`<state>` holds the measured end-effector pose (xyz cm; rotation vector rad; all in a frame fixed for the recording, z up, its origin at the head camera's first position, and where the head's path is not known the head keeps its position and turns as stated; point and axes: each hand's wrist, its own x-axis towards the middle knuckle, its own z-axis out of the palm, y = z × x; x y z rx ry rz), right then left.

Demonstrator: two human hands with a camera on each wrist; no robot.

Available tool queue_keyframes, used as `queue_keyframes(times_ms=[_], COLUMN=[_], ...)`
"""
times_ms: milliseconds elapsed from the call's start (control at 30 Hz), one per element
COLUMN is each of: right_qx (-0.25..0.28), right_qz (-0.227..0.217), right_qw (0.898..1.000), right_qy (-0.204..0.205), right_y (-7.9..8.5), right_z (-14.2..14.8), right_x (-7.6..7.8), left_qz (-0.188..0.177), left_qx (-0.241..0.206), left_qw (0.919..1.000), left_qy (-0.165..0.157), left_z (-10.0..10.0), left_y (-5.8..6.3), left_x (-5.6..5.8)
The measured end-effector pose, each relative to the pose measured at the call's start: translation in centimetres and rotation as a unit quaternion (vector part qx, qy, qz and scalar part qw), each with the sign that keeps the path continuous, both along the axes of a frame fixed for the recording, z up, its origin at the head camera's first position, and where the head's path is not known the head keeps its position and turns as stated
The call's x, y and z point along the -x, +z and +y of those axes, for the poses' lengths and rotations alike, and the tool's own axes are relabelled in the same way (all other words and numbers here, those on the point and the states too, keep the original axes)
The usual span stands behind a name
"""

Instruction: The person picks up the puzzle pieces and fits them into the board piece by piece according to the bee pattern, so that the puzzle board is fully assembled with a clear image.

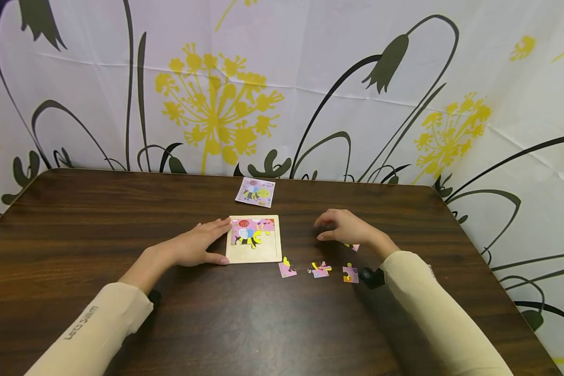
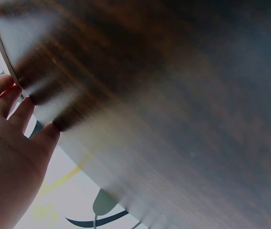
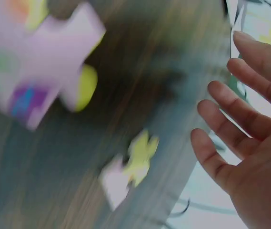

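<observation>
A wooden puzzle board (image 1: pixel 254 256) lies on the table, its upper part filled with pieces that form a pink picture with a yellow-and-black bee (image 1: pixel 250 237). My left hand (image 1: pixel 194 244) rests at the board's left edge, thumb and fingers spread along it; the left wrist view shows these fingers (image 2: pixel 23 114) from behind. To the board's right, my right hand (image 1: pixel 348 227) hovers over the table with loosely bent fingers and holds nothing. A puzzle piece (image 1: pixel 353 247) is partly hidden beneath it. Loose pieces lie nearer me: a pink-yellow one (image 1: pixel 287 268), another (image 1: pixel 320 270) and a purplish one (image 1: pixel 350 274).
A small picture card (image 1: pixel 256 192) with the same bee lies behind the board. The dark wood table (image 1: pixel 122 209) ends at a flower-patterned cloth (image 1: pixel 319 104) hanging behind and on the right. Blurred pieces (image 3: pixel 45 62) appear close up in the right wrist view.
</observation>
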<state>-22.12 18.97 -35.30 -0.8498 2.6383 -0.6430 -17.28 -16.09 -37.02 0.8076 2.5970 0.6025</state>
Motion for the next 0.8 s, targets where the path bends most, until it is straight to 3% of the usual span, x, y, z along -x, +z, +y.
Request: queue_keyframes(times_ms=[333, 800], right_qx=[-0.028, 0.022], right_qz=[-0.010, 0.038], right_qw=[0.997, 0.994], right_qy=[-0.074, -0.096], right_y=[-0.5, -2.5], right_z=[5.4, 8.4], right_x=[-0.3, -1.8], left_qz=[-0.001, -0.001], left_qx=[-0.004, -0.005], left_qw=[1.0000, 1.0000], left_qy=[0.000, -0.002], left_z=[-0.1, 0.0], left_y=[-0.1, -0.1], left_x=[0.0, 0.0])
